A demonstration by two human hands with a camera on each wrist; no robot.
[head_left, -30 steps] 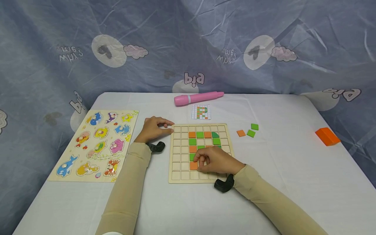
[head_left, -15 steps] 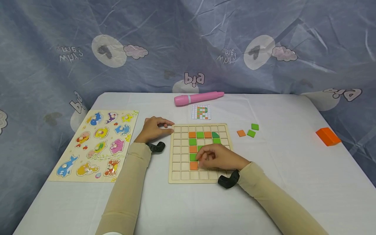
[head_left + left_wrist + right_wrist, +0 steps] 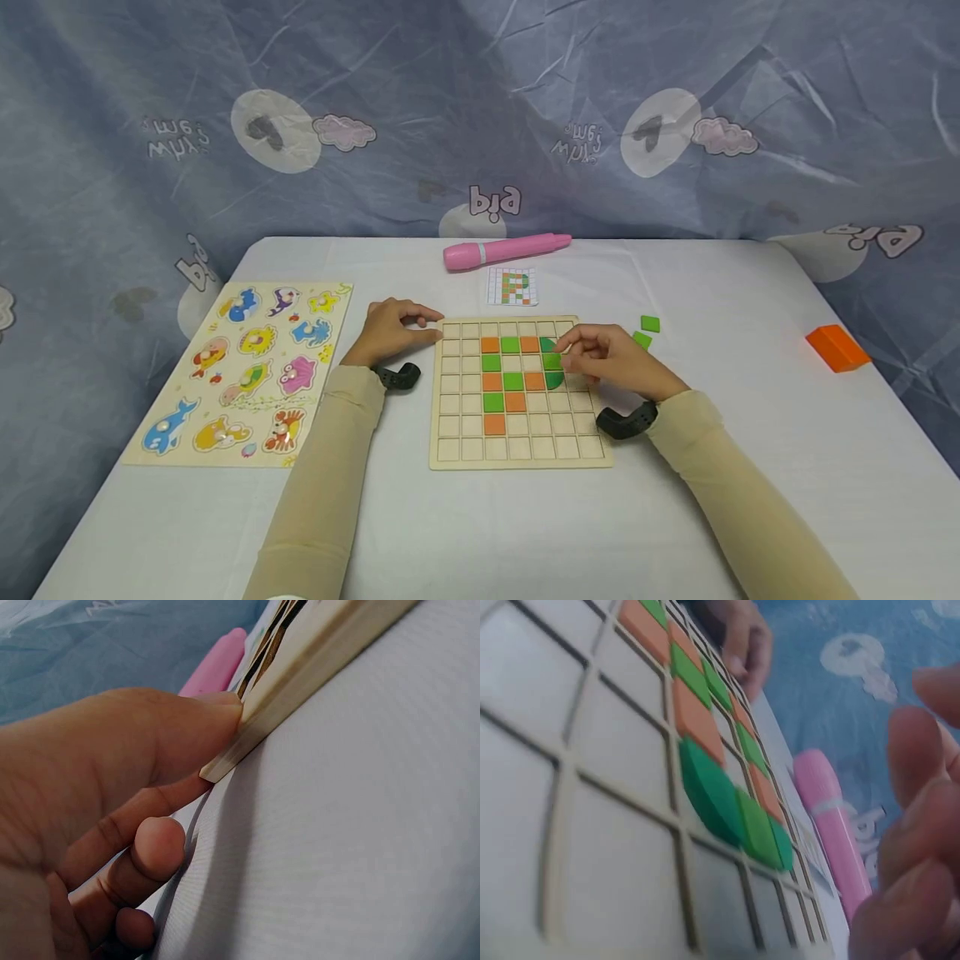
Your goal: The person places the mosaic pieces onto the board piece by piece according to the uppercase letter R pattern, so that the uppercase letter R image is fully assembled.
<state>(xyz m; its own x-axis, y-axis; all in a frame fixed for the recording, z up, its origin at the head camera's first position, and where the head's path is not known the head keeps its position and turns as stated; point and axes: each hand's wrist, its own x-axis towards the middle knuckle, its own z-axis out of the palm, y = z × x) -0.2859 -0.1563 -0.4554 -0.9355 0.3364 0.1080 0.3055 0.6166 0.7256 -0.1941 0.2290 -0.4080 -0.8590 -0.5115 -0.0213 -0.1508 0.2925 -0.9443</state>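
A square wooden grid board [image 3: 457,450] lies on the table with orange, light green and dark green rounded tiles in its cells. My left hand [image 3: 397,329] holds the board's far left corner; in the left wrist view the thumb [image 3: 187,731] lies on its top edge and a finger touches the corner. My right hand [image 3: 607,358] hovers over the board's right edge near the dark green rounded pieces [image 3: 554,381], fingers loosely bent. Nothing shows between those fingers [image 3: 915,825] in the right wrist view. Beyond this hand lie green tiles [image 3: 650,323], one partly covered.
A small pattern card [image 3: 513,287] and a pink pen-shaped object [image 3: 507,251] lie behind the board. A knobbed sea-animal puzzle [image 3: 225,400] is at the left. An orange block [image 3: 837,348] stands near the table's right edge.
My right hand has lifted from the board's middle and moved right and away from me, uncovering several tiles. The loose orange tile is now hidden behind it. The left hand stays put.
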